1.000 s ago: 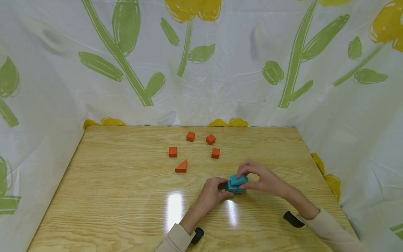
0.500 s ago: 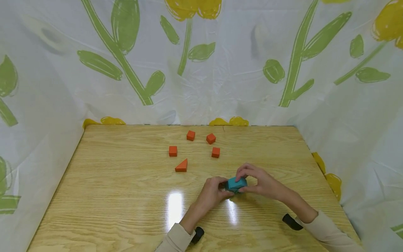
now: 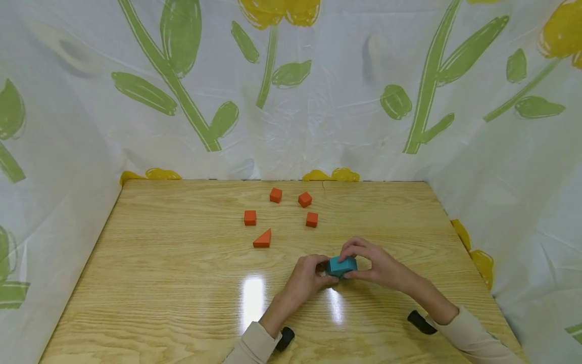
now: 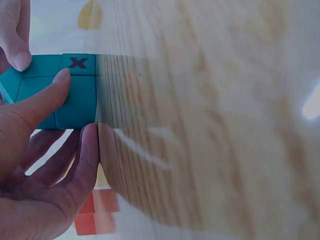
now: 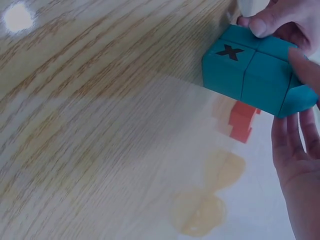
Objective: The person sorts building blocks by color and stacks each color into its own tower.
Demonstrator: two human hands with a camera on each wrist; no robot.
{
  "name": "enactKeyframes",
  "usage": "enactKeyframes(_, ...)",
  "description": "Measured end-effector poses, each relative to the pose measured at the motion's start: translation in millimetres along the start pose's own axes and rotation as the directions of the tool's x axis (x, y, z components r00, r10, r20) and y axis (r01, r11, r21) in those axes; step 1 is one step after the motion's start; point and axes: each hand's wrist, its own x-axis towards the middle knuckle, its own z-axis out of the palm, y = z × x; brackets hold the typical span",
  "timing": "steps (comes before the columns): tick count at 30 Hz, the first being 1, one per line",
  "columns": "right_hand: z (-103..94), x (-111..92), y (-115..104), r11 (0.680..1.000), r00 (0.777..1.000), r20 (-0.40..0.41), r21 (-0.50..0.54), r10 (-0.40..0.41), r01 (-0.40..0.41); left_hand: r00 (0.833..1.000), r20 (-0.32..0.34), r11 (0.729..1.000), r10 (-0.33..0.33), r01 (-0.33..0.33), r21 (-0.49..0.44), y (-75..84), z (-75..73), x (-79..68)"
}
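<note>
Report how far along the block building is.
Done, it seems: the teal blocks sit together in one compact stack with thin seams. In hand: the left hand grips the stack's side while the right hand holds its upper part. Left: both hands must let go; perhaps also the four red cubes and red triangle, loose on the table.

Flower-print cloth (image 3: 341, 131), wooden table (image 3: 159, 263), red blocks (image 3: 311, 220)

Two hands (image 3: 305, 277) (image 3: 374, 261) hold one teal stack (image 3: 342, 265) (partly hidden). Beyond it, leftward, lie four red cubes (image 3: 275, 195) (image 3: 305, 199) (image 3: 250, 218) (image 3: 311, 219) and one red triangle (image 3: 262, 239); nearer than it, two sleeves (image 3: 255, 345) (image 3: 473, 331); beneath it, one table (image 3: 159, 253).
</note>
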Motion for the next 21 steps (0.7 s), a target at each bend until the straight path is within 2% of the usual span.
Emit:
enactKeyframes(4, -1.4, -1.5, -0.1, 0.999, 0.999, 0.000, 0.017, 0.047, -0.047, 1.000, 0.004, 1.000, 0.005, -0.005, 0.006, 0.9, -1.1, -0.9)
enactKeyframes(9, -3.6, -0.7, -1.7, 0.996, 0.997, -0.009, 0.018, 0.083, -0.082, 1.000, 0.022, 0.995, -0.001, -0.001, 0.101, 4.9, -4.3, -4.4)
enactKeyframes(15, -7.0, 7.0, -8.5, 0.999, 0.997, -0.059, 0.001, 0.039, -0.039, 0.998, 0.039, 0.985, -0.053, 0.046, 0.167, 13.5, -15.8, -10.8)
enactKeyframes(21, -8.3, 16.7, -14.7, 0.998, 0.994, -0.102, -0.029, 0.049, -0.052, 0.999, 0.027, 0.981, -0.040, 0.034, 0.190, 17.7, -32.1, -14.7)
